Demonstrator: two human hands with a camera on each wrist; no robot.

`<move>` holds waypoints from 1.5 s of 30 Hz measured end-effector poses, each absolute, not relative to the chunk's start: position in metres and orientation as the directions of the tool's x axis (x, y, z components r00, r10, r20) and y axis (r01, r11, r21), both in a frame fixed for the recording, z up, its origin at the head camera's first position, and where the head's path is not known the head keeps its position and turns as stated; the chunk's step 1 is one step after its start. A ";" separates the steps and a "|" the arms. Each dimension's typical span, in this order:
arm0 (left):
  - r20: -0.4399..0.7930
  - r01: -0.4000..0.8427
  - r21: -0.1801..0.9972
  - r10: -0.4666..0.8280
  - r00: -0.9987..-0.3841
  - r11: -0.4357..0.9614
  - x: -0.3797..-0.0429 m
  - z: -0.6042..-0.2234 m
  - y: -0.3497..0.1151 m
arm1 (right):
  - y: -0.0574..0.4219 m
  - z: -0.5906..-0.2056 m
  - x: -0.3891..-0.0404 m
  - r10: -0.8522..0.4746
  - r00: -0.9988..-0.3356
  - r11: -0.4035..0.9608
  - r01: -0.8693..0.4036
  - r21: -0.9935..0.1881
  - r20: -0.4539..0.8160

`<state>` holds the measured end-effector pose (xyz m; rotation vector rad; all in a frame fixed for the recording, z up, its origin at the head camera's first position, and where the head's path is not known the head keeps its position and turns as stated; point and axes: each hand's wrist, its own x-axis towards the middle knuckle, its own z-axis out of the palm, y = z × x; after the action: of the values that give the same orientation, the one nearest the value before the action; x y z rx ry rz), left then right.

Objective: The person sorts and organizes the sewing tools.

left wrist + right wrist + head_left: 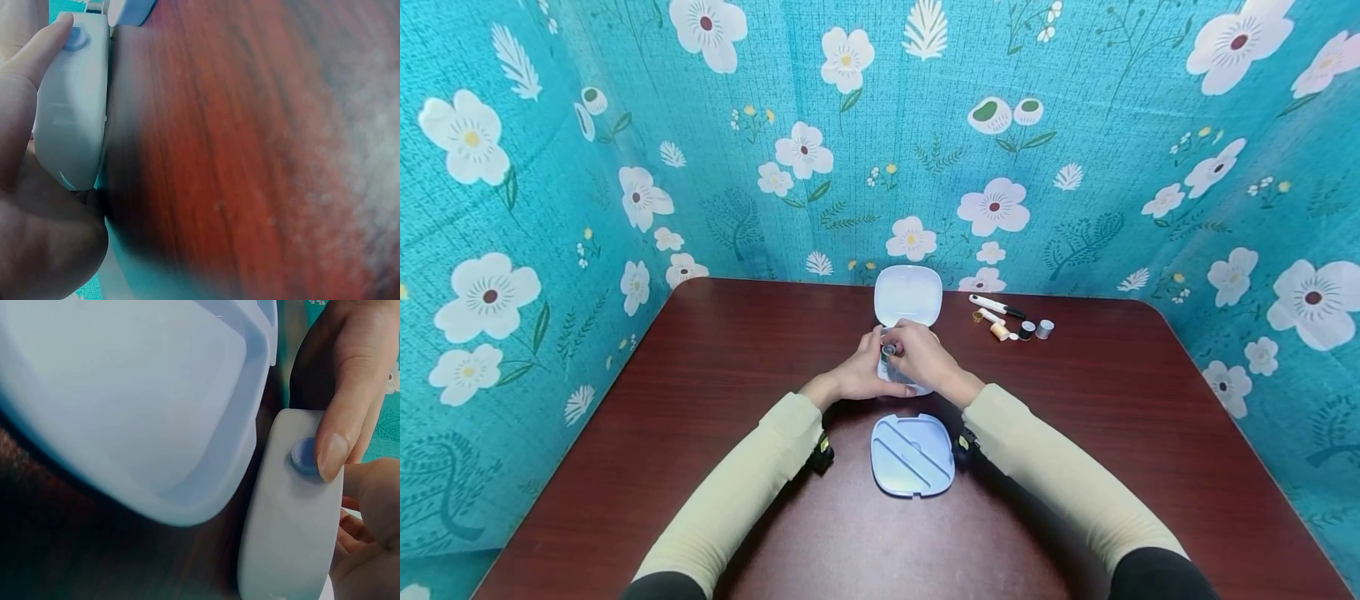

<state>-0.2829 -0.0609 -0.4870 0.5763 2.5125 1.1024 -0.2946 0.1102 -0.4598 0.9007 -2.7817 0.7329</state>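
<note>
A small pale sewing box (917, 388) stands near the table's back edge, its lid (908, 296) swung up behind it. My left hand (859, 372) grips the box from the left side, and its thumb lies on the round blue button (304, 456) at the front, as the right wrist view shows. Over the box's left part, my right hand (925, 354) pinches a dark thread spool (888, 351). The fingers hide much of the box's inside. Closer to the front lies a light blue divided tray (913, 456), apart from the box.
To the right at the back lie a black-and-white stick-shaped tool (996, 306), a peach spool (999, 332), a black spool (1026, 331), a grey spool (1044, 329) and smaller pieces. A flowered teal cloth (850, 208) hangs behind the brown table (760, 333).
</note>
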 end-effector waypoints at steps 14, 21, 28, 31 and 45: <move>-0.158 0.220 0.748 0.490 -0.857 0.626 -0.281 -0.485 -0.062 | 0.110 -0.460 -0.295 -0.530 -0.800 0.694 -0.599 -0.398 0.280; -0.159 0.222 0.746 0.491 -0.856 0.628 -0.279 -0.483 -0.062 | 0.109 -0.462 -0.294 -0.537 -0.798 0.692 -0.601 -0.399 0.272; -0.150 0.214 0.765 0.491 -0.858 0.608 -0.276 -0.479 -0.063 | 0.109 -0.462 -0.295 -0.546 -0.795 0.693 -0.606 -0.390 0.266; -0.147 0.215 0.766 0.491 -0.859 0.606 -0.276 -0.478 -0.063 | 0.109 -0.462 -0.295 -0.547 -0.797 0.696 -0.603 -0.390 0.256; -0.177 0.196 0.758 0.484 -0.857 0.623 -0.277 -0.481 -0.062 | 0.115 -0.453 -0.291 -0.526 -0.827 0.697 -0.553 -0.456 0.199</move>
<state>-0.2772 -0.0617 -0.4814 0.5432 2.4834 1.0967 -0.2913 0.1154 -0.4526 0.9047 -2.8452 0.7913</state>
